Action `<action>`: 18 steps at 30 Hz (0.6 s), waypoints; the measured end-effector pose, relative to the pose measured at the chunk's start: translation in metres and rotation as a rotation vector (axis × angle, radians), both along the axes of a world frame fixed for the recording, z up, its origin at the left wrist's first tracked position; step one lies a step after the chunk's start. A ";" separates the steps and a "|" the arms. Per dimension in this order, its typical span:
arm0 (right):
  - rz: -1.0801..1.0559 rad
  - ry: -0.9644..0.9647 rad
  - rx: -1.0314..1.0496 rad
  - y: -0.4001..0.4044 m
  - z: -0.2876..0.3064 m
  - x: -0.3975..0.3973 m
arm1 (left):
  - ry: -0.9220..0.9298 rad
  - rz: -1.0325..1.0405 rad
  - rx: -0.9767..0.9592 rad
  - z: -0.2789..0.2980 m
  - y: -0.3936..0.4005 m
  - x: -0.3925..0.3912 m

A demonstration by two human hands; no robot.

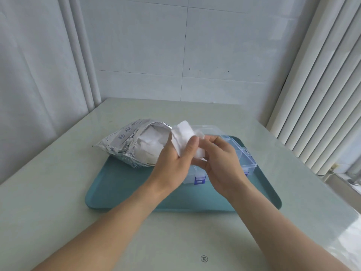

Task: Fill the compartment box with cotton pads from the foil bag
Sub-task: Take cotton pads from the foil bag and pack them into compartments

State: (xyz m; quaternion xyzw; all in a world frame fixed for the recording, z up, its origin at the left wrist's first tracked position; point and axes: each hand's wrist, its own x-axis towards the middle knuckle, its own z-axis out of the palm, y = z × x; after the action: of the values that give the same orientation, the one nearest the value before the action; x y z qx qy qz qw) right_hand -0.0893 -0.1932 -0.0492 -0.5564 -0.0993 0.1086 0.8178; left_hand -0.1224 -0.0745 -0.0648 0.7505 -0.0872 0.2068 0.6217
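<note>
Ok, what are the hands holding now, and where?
Both hold cotton pads: left hand grips the stack's lower edge, right hand pinches its right side.

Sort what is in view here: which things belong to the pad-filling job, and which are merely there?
Part of the job:
foil bag, open, lying partly on the tray
cotton pads, held by both the left hand and right hand
compartment box, lid open

Merely there:
teal tray under the box
table
window blinds

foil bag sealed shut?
No, the foil bag lies with its mouth gaping open, white cotton pads showing inside.
</note>
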 end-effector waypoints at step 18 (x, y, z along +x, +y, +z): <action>-0.086 -0.474 -0.492 -0.031 0.004 0.017 | 0.465 -0.631 -0.380 0.007 0.017 0.000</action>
State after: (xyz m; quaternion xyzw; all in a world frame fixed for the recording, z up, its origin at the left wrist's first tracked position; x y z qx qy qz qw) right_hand -0.0719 -0.2240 -0.0456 -0.7502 -0.2340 -0.0374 0.6173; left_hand -0.1228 -0.0572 -0.0582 0.5859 -0.1302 -0.1554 0.7846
